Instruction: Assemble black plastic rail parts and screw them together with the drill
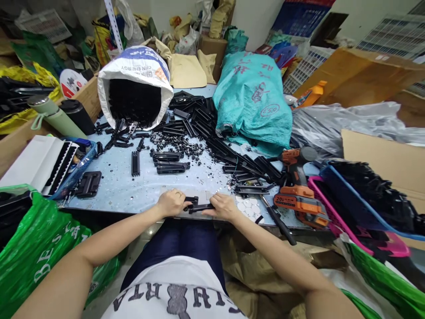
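Left hand [171,203]: gripping stubby black piece [192,199] | Right hand [223,206]: gripping slender black bar [201,208] | crinkled teal sack [254,99]

one head-worn camera looks from the near side of the table [116,190], forward and down, at close range, over the left hand [171,203] and the right hand [224,206].

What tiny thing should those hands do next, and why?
Perhaps gently line up the black pieces: the left hand and right hand each grip one, close together near the front edge of the blue table. Whether they're already joined, I can't tell.
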`<state>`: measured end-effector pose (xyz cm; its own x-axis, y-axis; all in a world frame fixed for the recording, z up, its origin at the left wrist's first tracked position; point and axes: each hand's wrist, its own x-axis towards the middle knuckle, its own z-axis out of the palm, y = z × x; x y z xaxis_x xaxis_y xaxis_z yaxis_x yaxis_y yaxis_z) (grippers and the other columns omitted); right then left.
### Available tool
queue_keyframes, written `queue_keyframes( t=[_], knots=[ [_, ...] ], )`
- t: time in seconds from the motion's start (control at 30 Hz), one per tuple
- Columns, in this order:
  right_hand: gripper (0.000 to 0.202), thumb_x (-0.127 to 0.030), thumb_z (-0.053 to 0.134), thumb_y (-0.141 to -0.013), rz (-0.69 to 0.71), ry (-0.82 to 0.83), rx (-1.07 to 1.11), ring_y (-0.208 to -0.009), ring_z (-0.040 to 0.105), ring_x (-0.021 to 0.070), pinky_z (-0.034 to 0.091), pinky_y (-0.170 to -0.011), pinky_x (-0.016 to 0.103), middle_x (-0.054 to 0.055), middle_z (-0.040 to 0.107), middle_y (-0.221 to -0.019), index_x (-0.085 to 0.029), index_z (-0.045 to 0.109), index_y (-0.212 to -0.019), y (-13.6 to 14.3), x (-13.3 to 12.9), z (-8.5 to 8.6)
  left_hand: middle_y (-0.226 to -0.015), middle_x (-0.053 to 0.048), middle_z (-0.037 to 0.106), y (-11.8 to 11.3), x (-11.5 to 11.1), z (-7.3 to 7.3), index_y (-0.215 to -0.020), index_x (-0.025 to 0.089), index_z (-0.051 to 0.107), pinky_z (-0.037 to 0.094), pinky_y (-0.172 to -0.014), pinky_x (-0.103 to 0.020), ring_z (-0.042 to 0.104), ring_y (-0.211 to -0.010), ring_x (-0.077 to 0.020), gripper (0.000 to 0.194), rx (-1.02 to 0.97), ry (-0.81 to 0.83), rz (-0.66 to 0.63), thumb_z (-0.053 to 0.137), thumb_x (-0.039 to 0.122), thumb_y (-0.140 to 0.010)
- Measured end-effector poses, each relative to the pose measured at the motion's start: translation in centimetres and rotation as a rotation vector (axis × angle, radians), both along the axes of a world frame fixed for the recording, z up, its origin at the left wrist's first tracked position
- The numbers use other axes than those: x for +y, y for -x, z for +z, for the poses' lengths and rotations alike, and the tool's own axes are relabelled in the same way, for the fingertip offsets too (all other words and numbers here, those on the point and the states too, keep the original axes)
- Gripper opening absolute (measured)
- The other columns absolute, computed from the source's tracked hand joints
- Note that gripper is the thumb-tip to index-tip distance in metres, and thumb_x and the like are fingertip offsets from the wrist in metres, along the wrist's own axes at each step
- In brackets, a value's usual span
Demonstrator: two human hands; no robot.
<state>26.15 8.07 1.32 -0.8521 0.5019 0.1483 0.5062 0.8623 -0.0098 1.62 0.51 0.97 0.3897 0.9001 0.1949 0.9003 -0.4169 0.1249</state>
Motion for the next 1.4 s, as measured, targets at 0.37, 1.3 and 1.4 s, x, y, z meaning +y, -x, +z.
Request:
queue_keyframes(
  t=[0.37, 1.3, 1.4],
  knots=[
    [0.041, -0.056, 0.026, -0.091, 0.378, 0.775, 1.34, -0.07, 0.053, 0.0157, 0.043, -0.064, 0.029, 0.005, 0.053, -0.077, -0.022, 0.049, -0.087, 9.0, -9.0, 3.8, -0.065, -0.005, 0.058, -5.1, -7.4, 7.2, -0.081, 0.016, 0.057, 0.041, -0.057, -0.024, 0.055, -0.06, -0.0125, 0.059, -1.084, -0.332, -0.24, 0.01, 0.049, -0.094],
    [0.067, -0.031, 0.056, -0.075, -0.46, 0.598, 0.733, -0.068, 0.056, 0.0151, 0.046, -0.064, 0.029, 0.006, 0.06, -0.086, -0.008, 0.032, -0.133, 18.6, 27.5, 0.6, -0.128, -0.021, 0.048, 26.0, 12.2, 0.4, -0.112, 0.007, 0.052, 0.027, -0.101, -0.051, 0.033, -0.128, -0.0315, 0.03, 0.13, 0.092, 0.983, 0.041, 0.017, -0.086],
    [0.06, -0.037, 0.066, -0.066, -0.181, 0.949, 0.883, -0.054, 0.049, 0.0088, 0.044, -0.051, 0.025, 0.002, 0.058, -0.084, -0.014, 0.05, -0.119, 15.8, 21.6, 1.3, -0.103, -0.02, 0.059, 24.3, 10.3, 1.0, -0.112, 0.006, 0.049, 0.043, -0.086, -0.043, 0.055, -0.103, -0.0313, 0.035, 0.036, 0.083, 1.021, 0.039, 0.031, -0.09]
  ],
)
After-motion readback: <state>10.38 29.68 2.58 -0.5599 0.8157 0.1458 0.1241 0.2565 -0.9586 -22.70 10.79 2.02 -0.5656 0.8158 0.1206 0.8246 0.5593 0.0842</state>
